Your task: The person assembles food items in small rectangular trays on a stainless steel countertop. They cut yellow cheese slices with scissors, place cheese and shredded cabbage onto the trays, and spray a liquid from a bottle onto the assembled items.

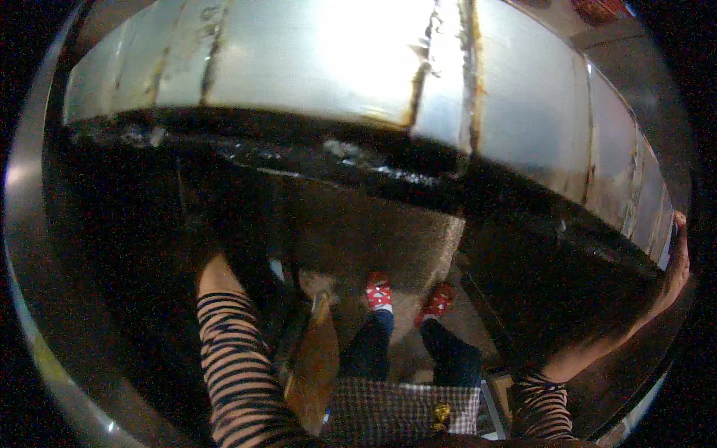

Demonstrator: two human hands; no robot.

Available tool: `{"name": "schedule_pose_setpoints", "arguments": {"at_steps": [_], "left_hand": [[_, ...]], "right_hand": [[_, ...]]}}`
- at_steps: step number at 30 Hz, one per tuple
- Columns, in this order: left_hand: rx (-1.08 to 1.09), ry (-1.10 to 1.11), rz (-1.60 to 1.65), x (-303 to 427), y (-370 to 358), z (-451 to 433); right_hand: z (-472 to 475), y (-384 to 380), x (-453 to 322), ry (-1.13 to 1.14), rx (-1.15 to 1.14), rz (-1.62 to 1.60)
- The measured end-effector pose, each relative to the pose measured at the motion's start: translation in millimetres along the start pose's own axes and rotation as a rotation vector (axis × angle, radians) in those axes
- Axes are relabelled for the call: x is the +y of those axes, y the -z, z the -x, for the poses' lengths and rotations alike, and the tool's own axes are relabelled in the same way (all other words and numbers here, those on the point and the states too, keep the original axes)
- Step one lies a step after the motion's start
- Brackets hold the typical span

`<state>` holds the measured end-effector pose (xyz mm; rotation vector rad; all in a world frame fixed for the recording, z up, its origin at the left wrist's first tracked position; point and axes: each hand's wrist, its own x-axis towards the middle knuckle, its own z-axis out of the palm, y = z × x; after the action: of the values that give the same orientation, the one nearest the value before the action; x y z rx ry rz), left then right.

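Note:
Before me spans a broad, shiny metal panel (336, 73) with brown-stained vertical seams and a strong glare at its top middle. Its lower border is a dark, uneven band (358, 154) with bright specks. At the far right, my right hand (679, 255) is against the right end of the panel, seen edge-on; whether its fingers grip the panel is unclear. My left forearm (218, 274), in a striped sleeve (235, 358), reaches into deep shadow under the panel, and the left hand itself is hidden there.
My feet in red patterned socks (378, 294) stand on a brownish floor (409, 353). Beside my left leg is a brown wooden-looking board (316, 364). A checked cloth (392, 403) covers my lap area. Dark shadow hides much below the panel.

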<state>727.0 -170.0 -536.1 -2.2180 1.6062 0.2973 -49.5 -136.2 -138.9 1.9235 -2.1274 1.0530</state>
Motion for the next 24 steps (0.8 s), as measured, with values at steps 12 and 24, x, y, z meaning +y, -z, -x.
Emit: {"name": "schedule_pose_setpoints", "arguments": {"at_steps": [12, 24], "left_hand": [[-0.063, 0.206, 0.157, 56.5, 26.4, 11.9], [0.072, 0.566, 0.713, 175.2, 54.7, 11.7]], "right_hand": [[-14.5, -54.4, 28.5, -0.382, 0.034, -0.508], [-21.5, -66.5, 12.9, -0.458, 0.017, -0.482]]}}
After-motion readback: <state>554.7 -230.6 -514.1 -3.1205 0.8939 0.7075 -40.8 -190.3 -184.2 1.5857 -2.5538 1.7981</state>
